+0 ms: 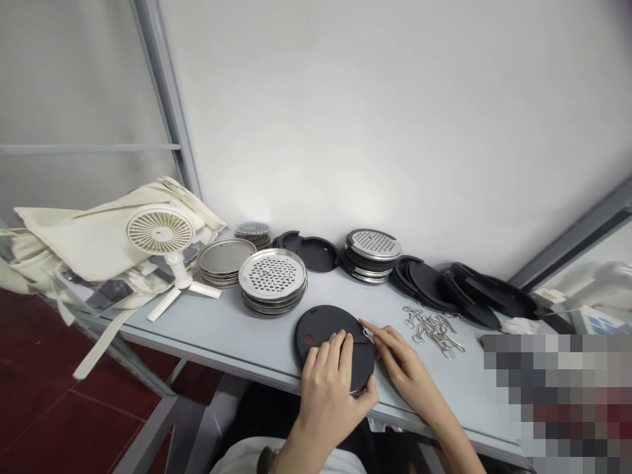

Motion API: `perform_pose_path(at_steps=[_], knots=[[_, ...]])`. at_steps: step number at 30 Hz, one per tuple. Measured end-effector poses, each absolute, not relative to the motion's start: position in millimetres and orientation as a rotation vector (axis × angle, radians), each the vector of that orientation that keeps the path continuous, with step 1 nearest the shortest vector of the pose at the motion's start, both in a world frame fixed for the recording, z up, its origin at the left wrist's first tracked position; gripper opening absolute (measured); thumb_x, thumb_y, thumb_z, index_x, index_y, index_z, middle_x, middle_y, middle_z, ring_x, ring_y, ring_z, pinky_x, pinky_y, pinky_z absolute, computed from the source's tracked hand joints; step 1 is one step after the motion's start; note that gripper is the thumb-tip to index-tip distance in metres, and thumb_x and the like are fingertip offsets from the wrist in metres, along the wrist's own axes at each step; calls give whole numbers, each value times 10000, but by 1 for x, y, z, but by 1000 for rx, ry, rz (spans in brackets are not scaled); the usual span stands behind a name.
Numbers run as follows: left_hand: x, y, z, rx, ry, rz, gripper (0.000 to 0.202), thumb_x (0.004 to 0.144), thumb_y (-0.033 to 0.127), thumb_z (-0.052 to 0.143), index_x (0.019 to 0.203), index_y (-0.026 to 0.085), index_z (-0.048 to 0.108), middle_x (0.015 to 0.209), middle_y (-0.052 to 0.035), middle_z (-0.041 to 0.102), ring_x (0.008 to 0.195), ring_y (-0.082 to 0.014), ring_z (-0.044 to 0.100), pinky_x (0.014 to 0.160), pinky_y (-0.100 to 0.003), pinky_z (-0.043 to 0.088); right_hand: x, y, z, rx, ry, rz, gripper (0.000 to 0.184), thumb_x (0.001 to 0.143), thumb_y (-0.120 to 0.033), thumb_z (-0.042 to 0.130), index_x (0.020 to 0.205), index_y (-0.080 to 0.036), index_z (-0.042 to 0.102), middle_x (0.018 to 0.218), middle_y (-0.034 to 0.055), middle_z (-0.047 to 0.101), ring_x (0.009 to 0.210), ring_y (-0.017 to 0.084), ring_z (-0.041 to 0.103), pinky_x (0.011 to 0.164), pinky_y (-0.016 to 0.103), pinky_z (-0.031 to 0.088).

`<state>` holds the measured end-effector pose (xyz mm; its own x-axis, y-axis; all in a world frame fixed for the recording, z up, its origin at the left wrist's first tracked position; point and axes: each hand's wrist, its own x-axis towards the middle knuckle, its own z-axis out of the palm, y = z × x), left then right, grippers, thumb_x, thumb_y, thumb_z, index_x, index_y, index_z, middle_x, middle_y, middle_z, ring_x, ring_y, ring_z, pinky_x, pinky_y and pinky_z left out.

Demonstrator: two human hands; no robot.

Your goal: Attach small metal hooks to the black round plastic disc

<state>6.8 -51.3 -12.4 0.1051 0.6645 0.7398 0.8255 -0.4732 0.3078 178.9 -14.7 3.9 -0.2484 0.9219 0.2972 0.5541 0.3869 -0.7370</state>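
Disc [326, 329] before perforated plates [273, 280], hooks [434, 327] right, fan [160, 232] left

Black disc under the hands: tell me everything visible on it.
The black disc is round, flat and matte, like plastic or rubber, with a small red mark near its left side and a thin slit from the middle to its right edge. A silvery sliver shows under its near edge. It lies flat at the front of the grey table. The left hand holds it, fingers on top, thumb at the near edge; the right hand pinches a small metal clip at the slit's outer end.
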Motion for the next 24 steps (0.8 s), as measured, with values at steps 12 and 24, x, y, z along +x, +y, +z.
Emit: perform_pose_path(at_steps=[12,24], knots=[[6,-52,-11,-2214,-1503,-1298,496,789,319,571,1242,117,559,1212,-112,629,1042,-261,595,870,-400,442,182,-13,-3,-1297,-1897,664,390,970,-381,421,1293,-221,572,1290,93,622,1186,244,583,1031,418,459],[7,-53,-11,-2217,-1512,-1294,497,786,320,573,1241,122,561,1216,-102,627,1047,-255,594,873,-393,443,182,-16,1,-1342,-1892,713,393,975,-424,397,1270,-216,552,1177,100,648,1028,221,628,937,344,487]])
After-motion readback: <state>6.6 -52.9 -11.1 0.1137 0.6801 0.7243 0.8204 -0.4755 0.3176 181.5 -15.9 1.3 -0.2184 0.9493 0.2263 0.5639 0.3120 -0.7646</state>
